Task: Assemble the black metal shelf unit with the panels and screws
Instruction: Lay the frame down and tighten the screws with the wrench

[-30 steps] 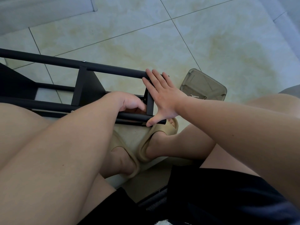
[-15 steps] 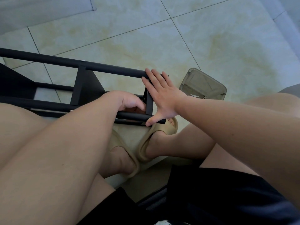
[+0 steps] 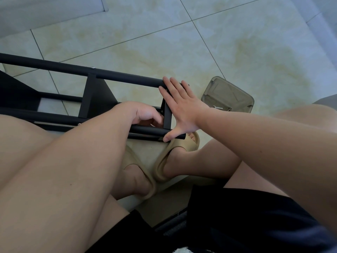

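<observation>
The black metal shelf unit (image 3: 94, 99) lies on its side on the tiled floor, its long tubes running left to right. My right hand (image 3: 184, 110) is spread flat against the end panel (image 3: 167, 115) at the unit's right end, fingers on the far tube (image 3: 127, 77) and thumb on the near tube (image 3: 145, 129). My left hand (image 3: 144, 115) is curled just inside that panel, fingertips at its inner face near a small screw (image 3: 161, 111); what it holds is hidden.
A translucent grey plastic box (image 3: 228, 96) with small metal parts sits on the floor right of the unit. My legs and beige slippers (image 3: 175, 150) are under and in front of the frame. Another screw head (image 3: 93, 67) shows on the far tube.
</observation>
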The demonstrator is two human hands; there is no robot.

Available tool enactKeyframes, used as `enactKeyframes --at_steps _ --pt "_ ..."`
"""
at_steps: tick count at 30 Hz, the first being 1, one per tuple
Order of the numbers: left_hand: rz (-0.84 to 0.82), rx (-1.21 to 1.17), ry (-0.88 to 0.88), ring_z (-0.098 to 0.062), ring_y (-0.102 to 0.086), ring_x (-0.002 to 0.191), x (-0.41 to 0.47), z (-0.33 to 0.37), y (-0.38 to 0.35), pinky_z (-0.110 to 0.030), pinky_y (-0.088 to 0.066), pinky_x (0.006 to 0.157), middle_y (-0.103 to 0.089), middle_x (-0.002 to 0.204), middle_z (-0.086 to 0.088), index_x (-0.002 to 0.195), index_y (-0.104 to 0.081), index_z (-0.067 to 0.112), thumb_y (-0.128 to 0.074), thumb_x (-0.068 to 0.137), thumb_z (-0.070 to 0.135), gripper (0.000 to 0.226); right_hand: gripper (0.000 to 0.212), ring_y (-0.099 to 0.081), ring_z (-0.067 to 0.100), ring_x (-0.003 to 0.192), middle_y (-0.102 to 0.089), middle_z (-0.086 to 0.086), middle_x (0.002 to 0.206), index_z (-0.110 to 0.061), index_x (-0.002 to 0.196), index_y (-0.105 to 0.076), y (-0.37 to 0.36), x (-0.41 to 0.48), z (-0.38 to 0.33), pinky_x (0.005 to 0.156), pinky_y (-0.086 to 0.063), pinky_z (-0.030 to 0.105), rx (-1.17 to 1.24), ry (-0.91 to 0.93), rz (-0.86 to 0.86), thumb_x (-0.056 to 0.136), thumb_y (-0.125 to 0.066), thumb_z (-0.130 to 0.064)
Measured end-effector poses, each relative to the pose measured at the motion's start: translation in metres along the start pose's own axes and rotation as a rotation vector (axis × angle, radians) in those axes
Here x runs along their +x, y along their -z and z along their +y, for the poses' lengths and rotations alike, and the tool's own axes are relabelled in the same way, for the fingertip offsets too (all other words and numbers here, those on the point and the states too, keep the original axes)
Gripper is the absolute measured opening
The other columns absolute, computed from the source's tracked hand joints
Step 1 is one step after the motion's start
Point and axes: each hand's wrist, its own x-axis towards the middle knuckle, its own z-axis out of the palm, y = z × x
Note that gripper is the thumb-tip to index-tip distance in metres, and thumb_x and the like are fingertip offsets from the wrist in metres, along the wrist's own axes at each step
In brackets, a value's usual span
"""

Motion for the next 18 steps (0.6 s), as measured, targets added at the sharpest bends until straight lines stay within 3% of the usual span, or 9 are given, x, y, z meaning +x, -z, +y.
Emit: enactKeyframes --at_steps 5,7,10,13,16,18 --pt "0.000 0.053 0.072 -0.013 -0.065 0.056 -0.0002 0.0002 0.0006 -0.020 -0.051 0.057 -0.069 0.065 0.000 0.057 -0.075 0.016 -0.059 0.091 0.017 0.038 0.157 0.021 0.037 0.153 0.023 0.022 0.164 -0.003 0.159 0.012 -0.0002 0.0002 -0.0005 0.124 0.010 0.052 0.007 -0.001 0.000 0.050 -0.039 -0.105" --pt "0.012 0.128 0.103 -0.014 -0.066 0.057 -0.0012 0.0010 -0.0003 -0.023 -0.051 0.063 -0.071 0.068 -0.001 0.054 -0.075 0.018 -0.063 0.090 0.022 0.038 0.157 0.020 0.038 0.153 0.023 0.022 0.164 -0.003 0.159 0.012 -0.0005 0.0000 -0.0008 0.124 0.010 0.052 0.004 0.000 0.001 0.051 -0.041 -0.105" --pt "-0.002 0.100 0.104 -0.023 -0.071 0.077 -0.0025 0.0013 0.0000 -0.034 -0.054 0.083 -0.076 0.088 -0.010 0.078 -0.080 0.014 -0.065 0.089 0.021 0.020 0.157 0.020 0.038 0.153 0.023 0.022 0.164 -0.003 0.159 0.011 -0.0005 0.0001 -0.0009 0.124 0.010 0.052 0.006 0.000 0.003 0.051 -0.041 -0.105" --pt "-0.012 0.057 0.072 -0.027 -0.068 0.089 -0.0042 0.0011 0.0003 -0.037 -0.052 0.091 -0.075 0.096 -0.012 0.101 -0.075 0.006 -0.066 0.085 0.017 0.022 0.157 0.020 0.037 0.153 0.023 0.022 0.164 -0.003 0.159 0.011 -0.0005 0.0000 -0.0006 0.124 0.009 0.052 0.006 0.001 0.002 0.050 -0.039 -0.105" --pt "0.007 0.007 0.034 -0.021 -0.065 0.079 -0.0020 0.0001 0.0011 -0.032 -0.052 0.083 -0.071 0.085 -0.007 0.089 -0.077 0.008 -0.062 0.083 0.014 0.017 0.158 0.019 0.038 0.153 0.022 0.022 0.164 -0.003 0.159 0.010 -0.0008 0.0000 -0.0009 0.124 0.009 0.052 0.005 0.000 0.005 0.049 -0.038 -0.106" --pt "0.024 0.020 0.044 -0.013 -0.062 0.060 -0.0007 0.0003 0.0013 -0.022 -0.052 0.062 -0.068 0.067 0.000 0.061 -0.075 0.016 -0.057 0.087 0.013 0.032 0.158 0.019 0.038 0.153 0.022 0.022 0.164 -0.003 0.159 0.010 -0.0009 0.0000 -0.0007 0.124 0.009 0.052 0.005 0.000 0.005 0.050 -0.039 -0.106"
